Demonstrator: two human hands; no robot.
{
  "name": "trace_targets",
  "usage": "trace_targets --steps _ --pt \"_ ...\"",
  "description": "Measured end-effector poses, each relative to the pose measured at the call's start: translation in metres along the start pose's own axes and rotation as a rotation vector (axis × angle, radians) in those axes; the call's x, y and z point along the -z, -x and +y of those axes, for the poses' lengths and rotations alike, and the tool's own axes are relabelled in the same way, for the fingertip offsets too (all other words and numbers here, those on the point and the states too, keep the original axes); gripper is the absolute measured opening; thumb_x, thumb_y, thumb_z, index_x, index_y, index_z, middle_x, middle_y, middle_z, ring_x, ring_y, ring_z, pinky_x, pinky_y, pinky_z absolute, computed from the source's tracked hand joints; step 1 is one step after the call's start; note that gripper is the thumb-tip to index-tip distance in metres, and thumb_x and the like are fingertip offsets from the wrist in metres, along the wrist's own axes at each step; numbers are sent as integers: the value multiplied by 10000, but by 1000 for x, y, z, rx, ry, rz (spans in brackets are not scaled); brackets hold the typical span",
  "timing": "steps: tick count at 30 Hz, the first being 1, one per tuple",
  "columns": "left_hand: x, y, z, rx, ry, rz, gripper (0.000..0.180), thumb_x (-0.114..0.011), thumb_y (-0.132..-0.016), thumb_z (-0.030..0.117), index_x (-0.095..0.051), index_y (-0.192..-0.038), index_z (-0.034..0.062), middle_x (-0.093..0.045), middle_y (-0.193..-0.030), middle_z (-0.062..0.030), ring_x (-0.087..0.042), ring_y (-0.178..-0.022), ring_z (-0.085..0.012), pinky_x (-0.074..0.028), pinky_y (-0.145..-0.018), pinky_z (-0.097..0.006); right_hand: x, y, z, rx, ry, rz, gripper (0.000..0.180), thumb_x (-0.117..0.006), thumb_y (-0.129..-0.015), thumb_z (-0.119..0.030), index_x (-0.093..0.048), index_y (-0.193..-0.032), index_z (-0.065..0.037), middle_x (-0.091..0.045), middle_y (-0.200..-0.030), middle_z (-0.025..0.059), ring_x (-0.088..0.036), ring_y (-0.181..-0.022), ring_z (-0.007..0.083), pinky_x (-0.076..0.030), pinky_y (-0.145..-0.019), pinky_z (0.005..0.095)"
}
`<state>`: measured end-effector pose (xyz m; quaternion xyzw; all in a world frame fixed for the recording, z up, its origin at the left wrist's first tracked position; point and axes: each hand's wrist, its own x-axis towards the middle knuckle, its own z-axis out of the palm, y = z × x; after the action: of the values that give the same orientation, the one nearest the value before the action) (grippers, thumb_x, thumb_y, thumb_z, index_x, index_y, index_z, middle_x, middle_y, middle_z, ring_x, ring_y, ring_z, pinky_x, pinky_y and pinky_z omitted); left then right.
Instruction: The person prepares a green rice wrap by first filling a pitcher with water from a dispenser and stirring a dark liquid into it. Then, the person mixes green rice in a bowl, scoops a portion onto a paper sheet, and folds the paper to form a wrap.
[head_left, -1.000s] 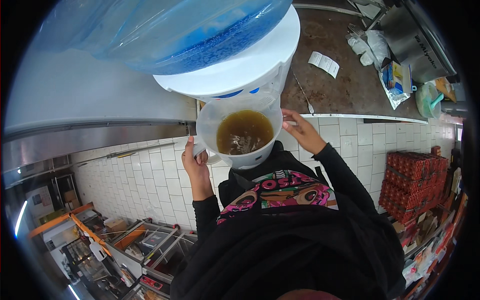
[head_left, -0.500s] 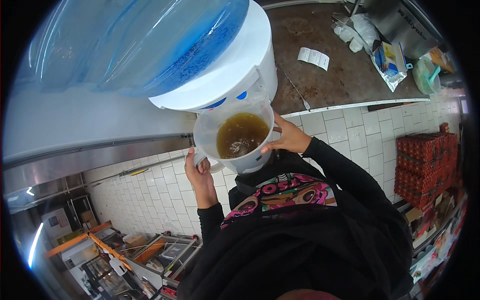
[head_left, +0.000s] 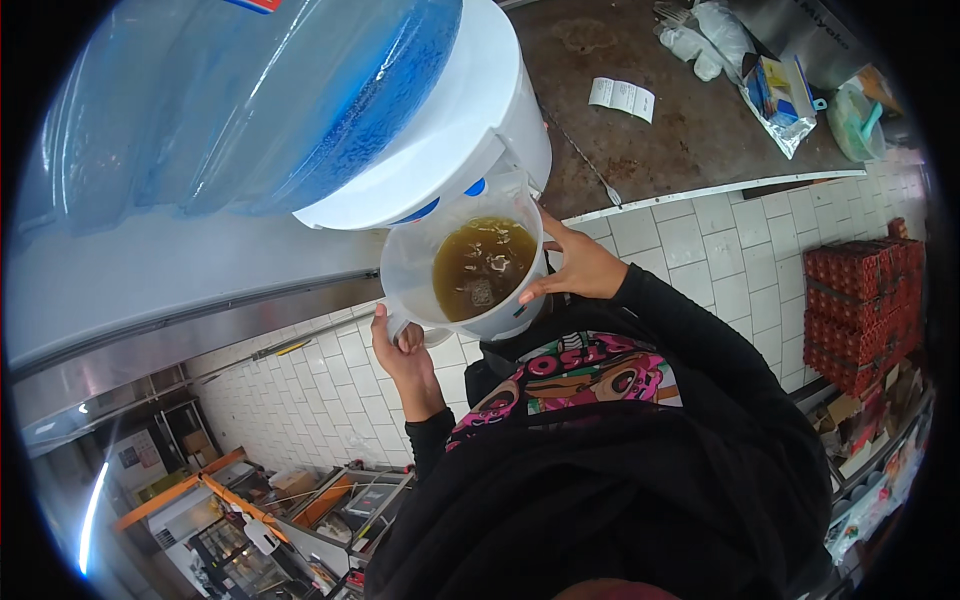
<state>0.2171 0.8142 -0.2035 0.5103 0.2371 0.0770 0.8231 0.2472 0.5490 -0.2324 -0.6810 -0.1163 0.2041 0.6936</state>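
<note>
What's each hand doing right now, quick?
Left hand: closed, holding the cloudy jug by its handle.
Right hand: holding the jug's side, thumb and fingers spread against it.

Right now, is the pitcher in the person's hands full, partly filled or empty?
Partly filled: brownish liquid lies inside the pitcher, with bare translucent wall showing above the liquid's surface.

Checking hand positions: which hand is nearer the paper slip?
Right. The right hand, on the jug, is below the paper slip in view; the left hand, at the handle, is lower and farther left.
</note>
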Motion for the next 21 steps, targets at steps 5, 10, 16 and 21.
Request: trace_targets --steps 5,10,16,21 --pt "5 -1 -4 -11 18 -6 358 -459 -875 250 -391 -549 120 -284 -349 60 -220 -277 -52 -162 -308 -201 0 2 -3 45 75 27 1178 -818 -565 -331 -14 -1396 -106 -240 -1390 161 -308 -1253 260 -299 -1017 422" --pt "6 -1 -5 -7 8 32 358 -459 -879 257 -389 -556 121 -287 -352 65 -225 -278 -47 -166 -309 -194 0 0 -2 31 60 10 1179 -815 -567 -335 -9 -1394 -99 -243 -1387 168 -310 -1252 264 -306 -1012 420" --pt "15 -4 -9 -2 6 19 334 -444 -889 281 -416 -609 102 -287 -365 63 -231 -293 -55 -152 -334 -218 0 -2 -1 18 73 6 1184 -812 -567 -356 -6 -1394 -93 -261 -1377 175 -317 -1247 273 -315 -1003 419" --pt "10 -2 -6 12 -3 58 327 -470 -880 281 -409 -606 113 -277 -371 62 -228 -304 -54 -152 -344 -221 -1 -3 -1 11 58 -6 1185 -811 -565 -366 -9 -1394 -95 -269 -1371 176 -326 -1240 279 -320 -997 418"
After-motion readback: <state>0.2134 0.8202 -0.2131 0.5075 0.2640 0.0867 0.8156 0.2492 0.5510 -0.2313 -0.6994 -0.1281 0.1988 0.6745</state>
